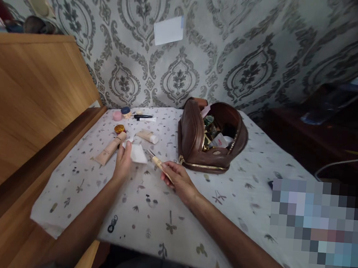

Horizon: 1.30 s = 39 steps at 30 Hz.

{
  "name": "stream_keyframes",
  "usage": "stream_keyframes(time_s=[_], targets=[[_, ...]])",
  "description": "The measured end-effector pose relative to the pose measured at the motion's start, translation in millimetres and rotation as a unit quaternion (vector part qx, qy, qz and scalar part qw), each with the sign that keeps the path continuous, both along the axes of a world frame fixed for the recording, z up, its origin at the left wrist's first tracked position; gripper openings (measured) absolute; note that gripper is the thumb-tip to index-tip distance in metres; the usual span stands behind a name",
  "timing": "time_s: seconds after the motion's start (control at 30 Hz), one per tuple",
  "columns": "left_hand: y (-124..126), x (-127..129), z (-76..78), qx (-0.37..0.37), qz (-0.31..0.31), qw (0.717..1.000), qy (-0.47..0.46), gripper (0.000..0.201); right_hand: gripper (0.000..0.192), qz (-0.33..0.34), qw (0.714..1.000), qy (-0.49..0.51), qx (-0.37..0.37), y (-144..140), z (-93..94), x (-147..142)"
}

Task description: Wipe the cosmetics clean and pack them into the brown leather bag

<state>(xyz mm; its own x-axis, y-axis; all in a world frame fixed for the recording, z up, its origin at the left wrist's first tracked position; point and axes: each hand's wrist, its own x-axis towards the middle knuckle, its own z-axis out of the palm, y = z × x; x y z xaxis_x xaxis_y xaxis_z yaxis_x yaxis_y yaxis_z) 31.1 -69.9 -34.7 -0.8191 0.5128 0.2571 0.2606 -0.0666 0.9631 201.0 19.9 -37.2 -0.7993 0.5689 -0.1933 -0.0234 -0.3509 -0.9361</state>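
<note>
My left hand [122, 161] rests on the patterned white tablecloth [191, 209] and pinches a white tissue [136, 153] that lies flat in front of it. My right hand [178, 179] holds a thin beige cosmetic pencil or brush [158, 163], its dark tip pointing toward the tissue. A beige tube [108, 149] lies just left of my left hand, and a shorter cream tube [147, 136] lies beyond the tissue. An open brown leather toiletry bag [193, 140] full of cosmetics stands to the right of my hands.
At the table's far left lie a small orange-lidded jar [119, 128], a pink round item [117, 115], a blue cap [125, 110] and a black pen-like stick [143, 116]. A wooden board [29, 97] flanks the left; patterned wallpaper rises behind. Dark furniture stands on the right.
</note>
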Motion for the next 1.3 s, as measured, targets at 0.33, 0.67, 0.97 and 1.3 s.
stream_keyframes(time_s=[0.33,0.67,0.97,1.3], targets=[[-0.2,18.6,6.9,-0.184,-0.168,0.792,0.557,0.032,0.043,0.097,0.995,0.008,-0.004,-2.4,3.3,4.9],[-1.4,11.2,7.6,-0.115,-0.068,0.965,0.225,0.055,0.041,0.133,0.981,0.002,0.143,-8.8,2.1,4.1],[18.1,35.7,3.6,0.131,-0.061,0.929,-0.339,0.029,0.015,0.052,0.918,-0.087,0.383,-16.6,-2.9,7.3],[-1.2,58.3,-2.8,-0.025,-0.204,0.962,-0.179,0.043,0.009,-0.031,0.912,-0.043,0.406,-12.8,-2.8,5.8]])
